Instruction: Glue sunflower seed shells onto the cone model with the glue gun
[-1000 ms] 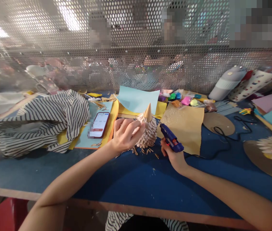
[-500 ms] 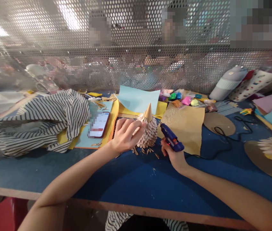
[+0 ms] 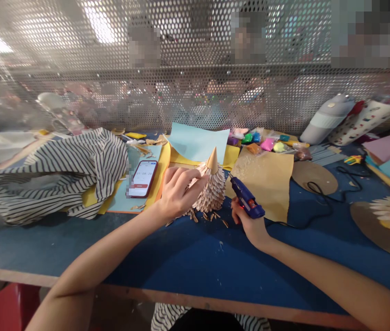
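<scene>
Paper tree (image 3: 212, 193), upright on the blue table (image 3: 215, 262), covered in overlapping pale scales under a bare tan cone tip (image 3: 212, 159). It stands directly right of the left hand (image 3: 181, 193), whose fingers are bunched together, fingertips (image 3: 204, 180) pressed to the tree's upper side; whether they pinch a scale, cannot tell. Right hand (image 3: 250, 225) sits just right of the tree, closed around the handle of a blue glue gun (image 3: 247, 197), nozzle angled toward the tree, not touching. Loose scales (image 3: 195, 217) lie below the grip. Phone (image 3: 142, 178) lies left of the left hand; tan paper (image 3: 267, 184) lies behind the glue gun.
</scene>
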Tool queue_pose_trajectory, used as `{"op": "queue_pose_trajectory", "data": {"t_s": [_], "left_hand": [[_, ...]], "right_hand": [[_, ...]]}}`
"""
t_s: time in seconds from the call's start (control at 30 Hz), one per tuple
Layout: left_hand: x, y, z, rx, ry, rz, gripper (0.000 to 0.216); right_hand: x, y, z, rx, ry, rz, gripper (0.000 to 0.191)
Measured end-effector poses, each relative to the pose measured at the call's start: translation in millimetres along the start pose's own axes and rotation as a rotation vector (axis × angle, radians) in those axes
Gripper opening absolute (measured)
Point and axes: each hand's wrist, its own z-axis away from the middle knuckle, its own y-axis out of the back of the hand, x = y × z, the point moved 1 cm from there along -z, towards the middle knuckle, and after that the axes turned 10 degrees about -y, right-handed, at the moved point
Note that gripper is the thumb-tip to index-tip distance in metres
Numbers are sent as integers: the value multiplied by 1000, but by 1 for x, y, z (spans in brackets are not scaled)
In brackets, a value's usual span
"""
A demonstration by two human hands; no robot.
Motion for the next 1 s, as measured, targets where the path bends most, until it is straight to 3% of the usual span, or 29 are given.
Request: {"op": "queue_pose_trajectory", "data": {"t_s": [0.23, 0.4, 1.0], "left_hand": [[1, 4, -11, 43, 51, 74, 17], [0, 0, -7, 65, 88, 118, 19], [2, -7, 3, 71, -50, 75, 22]], "right_hand": [[0, 2, -4, 24, 95, 99, 32], [1, 2, -4, -17, 111, 92, 39], [7, 4, -8, -96, 87, 73, 38]]}}
